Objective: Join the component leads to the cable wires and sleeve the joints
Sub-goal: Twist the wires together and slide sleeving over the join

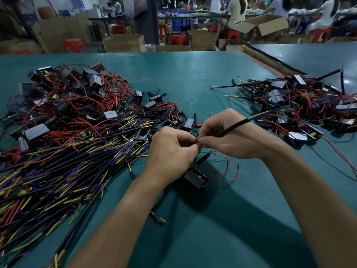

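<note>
Fingertip to fingertip at the centre of the frame, my left hand (172, 151) and right hand (229, 140) work above the teal bench (193, 74). The right hand is closed round a black cable (236, 125) that runs off toward the upper right. Just below the left hand is the component (196, 178), a small black block, with its red leads (224, 178) looping away to the right. I cannot tell whether it rests on the bench or hangs. The left hand appears to pinch one of the leads where the fingers meet, though the bare ends are hidden there. A short black sleeve (203, 158) sits on the line between block and fingers. Loose cables (58, 171) fill the lower left, more components (77, 89) the upper left, and another heap (299, 105) the right.

I judge the step to be twisting lead to wire. To do it well, I would overlap the ends side by side, roll them tight and fold the joint flat. The sleeve should stay back until the twist holds, then slide over all the bare metal. A stray strand could poke out of the sleeve.
</note>
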